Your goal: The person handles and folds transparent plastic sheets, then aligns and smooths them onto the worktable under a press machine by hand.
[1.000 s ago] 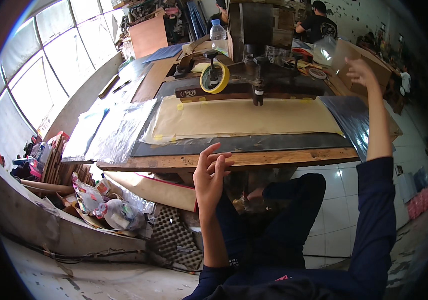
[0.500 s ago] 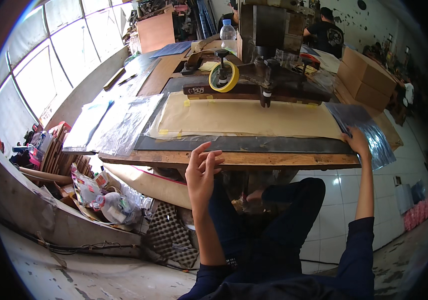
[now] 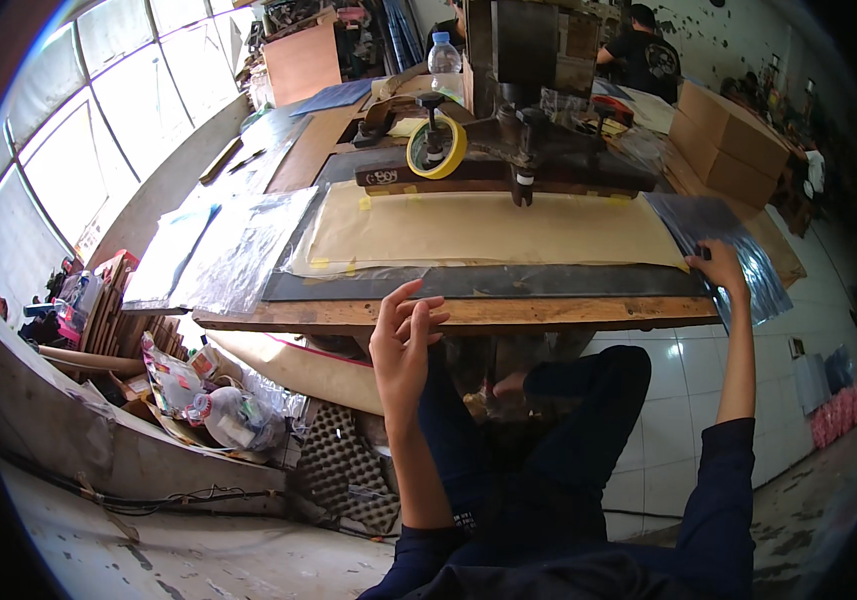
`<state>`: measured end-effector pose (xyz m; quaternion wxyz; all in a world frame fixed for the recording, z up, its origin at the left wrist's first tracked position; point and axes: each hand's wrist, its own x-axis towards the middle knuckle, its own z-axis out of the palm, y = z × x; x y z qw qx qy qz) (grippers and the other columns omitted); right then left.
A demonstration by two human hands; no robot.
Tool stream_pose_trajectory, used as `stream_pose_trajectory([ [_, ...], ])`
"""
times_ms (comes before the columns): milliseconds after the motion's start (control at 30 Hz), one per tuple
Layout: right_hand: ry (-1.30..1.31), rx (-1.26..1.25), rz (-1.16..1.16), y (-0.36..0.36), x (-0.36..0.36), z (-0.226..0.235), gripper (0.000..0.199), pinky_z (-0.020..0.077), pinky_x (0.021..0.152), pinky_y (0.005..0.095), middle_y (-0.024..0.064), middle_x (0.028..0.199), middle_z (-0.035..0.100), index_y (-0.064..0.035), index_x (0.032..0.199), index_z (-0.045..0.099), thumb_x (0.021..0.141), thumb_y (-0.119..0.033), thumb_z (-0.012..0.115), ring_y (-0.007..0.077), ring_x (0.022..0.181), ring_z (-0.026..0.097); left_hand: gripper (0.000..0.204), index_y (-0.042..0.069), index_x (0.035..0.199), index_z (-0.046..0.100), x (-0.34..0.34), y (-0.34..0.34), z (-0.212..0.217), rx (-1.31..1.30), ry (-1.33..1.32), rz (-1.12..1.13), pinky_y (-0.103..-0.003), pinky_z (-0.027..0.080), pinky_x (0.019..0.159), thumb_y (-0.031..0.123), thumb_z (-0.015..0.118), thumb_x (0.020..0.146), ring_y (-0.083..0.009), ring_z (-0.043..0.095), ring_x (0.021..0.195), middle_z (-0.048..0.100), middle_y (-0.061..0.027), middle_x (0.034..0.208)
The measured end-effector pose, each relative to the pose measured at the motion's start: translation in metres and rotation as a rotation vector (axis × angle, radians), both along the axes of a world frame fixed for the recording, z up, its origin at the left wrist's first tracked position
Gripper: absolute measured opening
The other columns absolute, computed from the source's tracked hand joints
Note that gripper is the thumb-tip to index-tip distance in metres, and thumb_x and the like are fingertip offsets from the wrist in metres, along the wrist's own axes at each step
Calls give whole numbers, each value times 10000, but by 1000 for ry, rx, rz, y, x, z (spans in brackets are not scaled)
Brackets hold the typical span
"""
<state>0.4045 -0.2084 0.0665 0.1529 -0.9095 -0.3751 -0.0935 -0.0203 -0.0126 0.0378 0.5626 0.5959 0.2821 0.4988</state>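
Raised in front of the table's near edge, my left hand (image 3: 405, 345) holds nothing, its fingers loosely bent and apart. At the table's right end my right hand (image 3: 723, 270) has its fingers closed at the near left edge of a stack of glossy clear plastic sheets (image 3: 743, 235); how many sheets are in its grasp cannot be made out. Left of that hand a long beige sheet (image 3: 498, 232) lies on a dark mat (image 3: 428, 284), with small yellow tape pieces along its edges. Behind it stands a dark metal press (image 3: 513, 140), its bar lying along the sheet's far side.
A yellow tape roll (image 3: 436, 150) hangs on a press knob. More plastic sheets (image 3: 248, 245) lie at the table's left. Cardboard boxes (image 3: 728, 140) and a water bottle (image 3: 443, 60) stand farther back, where a person in black (image 3: 643, 60) sits. Bagged clutter (image 3: 218, 400) lies below left.
My right hand has shifted slightly right and away from me along the plastic sheets. My left hand stays in the same pose. The whole view has tilted a little.
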Motion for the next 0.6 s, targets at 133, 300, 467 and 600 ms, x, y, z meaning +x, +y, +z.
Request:
stream_pose_trajectory([
  [133,5,47,-1,-4,12,-5,490,454,808,379,225,978,618,19,1015,624,674,-314,737,342,938,596,284,39,1169,496,4,-2,-1,-5,-2,-22,-203,492,648,180,505,923,-125,634,818,642,-76,936],
  [300,111,67,5,-6,14,0,471,444,848,372,191,1033,613,-4,1030,620,689,-308,733,315,969,588,278,36,1165,500,5,-3,0,4,4,-17,-204,493,645,172,504,923,-125,636,812,642,-78,933],
  [467,147,169,75,-16,29,-9,468,454,834,361,194,1021,621,0,1005,624,678,-314,741,311,949,601,281,42,1178,485,5,-4,1,40,35,-22,-204,496,663,195,458,944,-138,638,826,637,-98,967],
  [600,57,136,40,-6,12,-8,435,460,775,361,182,925,635,-2,943,618,674,-319,745,306,880,612,271,34,1162,504,5,-3,-1,22,-3,-14,-201,491,642,164,501,923,-124,637,809,643,-77,925],
])
